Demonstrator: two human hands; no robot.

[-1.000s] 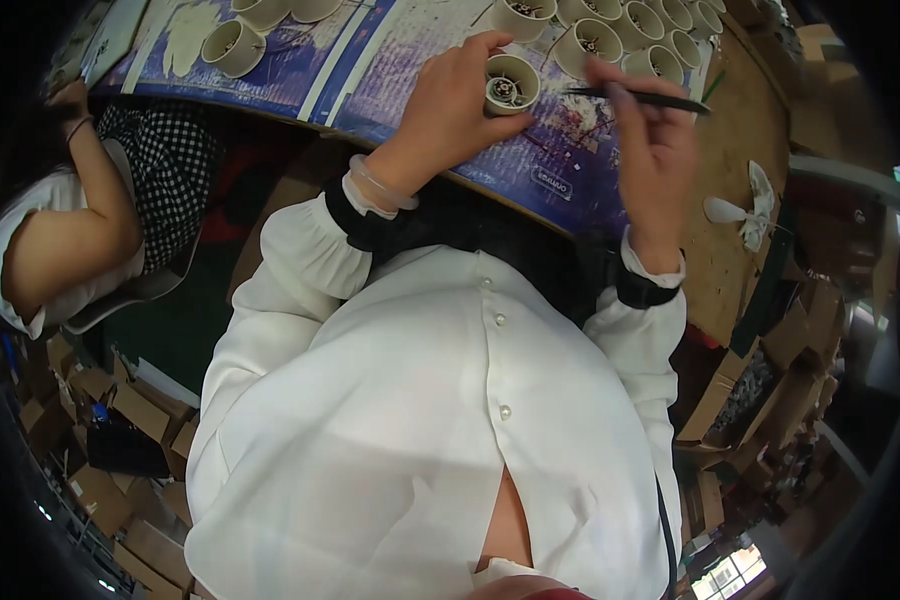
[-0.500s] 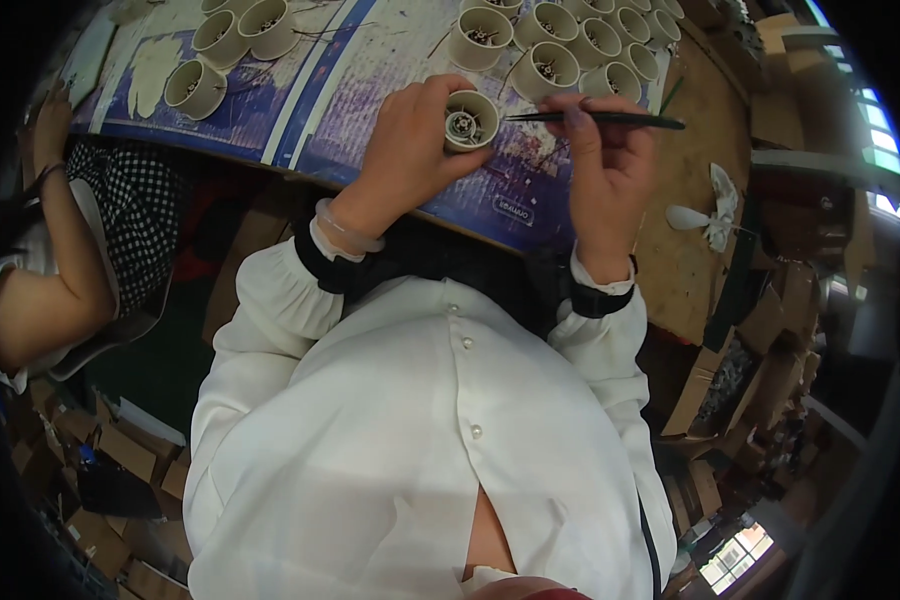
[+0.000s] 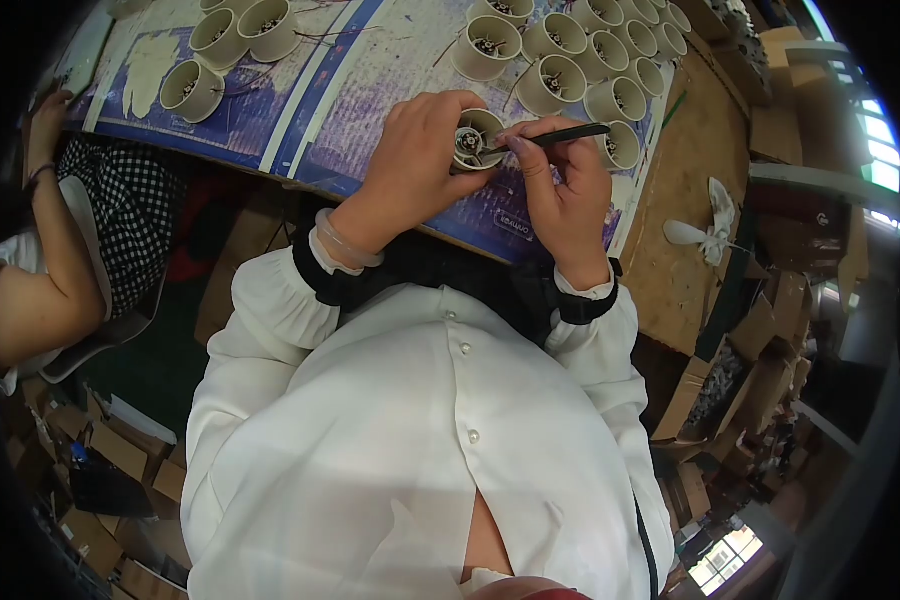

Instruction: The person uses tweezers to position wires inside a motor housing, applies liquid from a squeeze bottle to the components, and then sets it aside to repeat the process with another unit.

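My left hand [image 3: 410,165] is wrapped round the side of a cream, cup-shaped plastic housing [image 3: 487,122], its open mouth turned up toward me. Inside the housing sits a small round metal and wire part. Between the fingers of my right hand [image 3: 570,195] is a pair of slim black tweezers [image 3: 578,132]. Their tip reaches into the mouth of the housing, and my right fingertips are close to its rim. What exactly the tip touches is too small to make out.
Several similar housings [image 3: 552,85] with thin wires stand at the back right of the worn purple-and-white table [image 3: 370,130]; others [image 3: 192,92] stand at the back left. A white propeller-like fan blade [image 3: 708,235] lies on bare wood at right. Another person's arm [image 3: 65,240] is at left.
My right hand has moved left and brought the tweezers from beside the housing into its mouth. My left hand keeps its hold on the housing.
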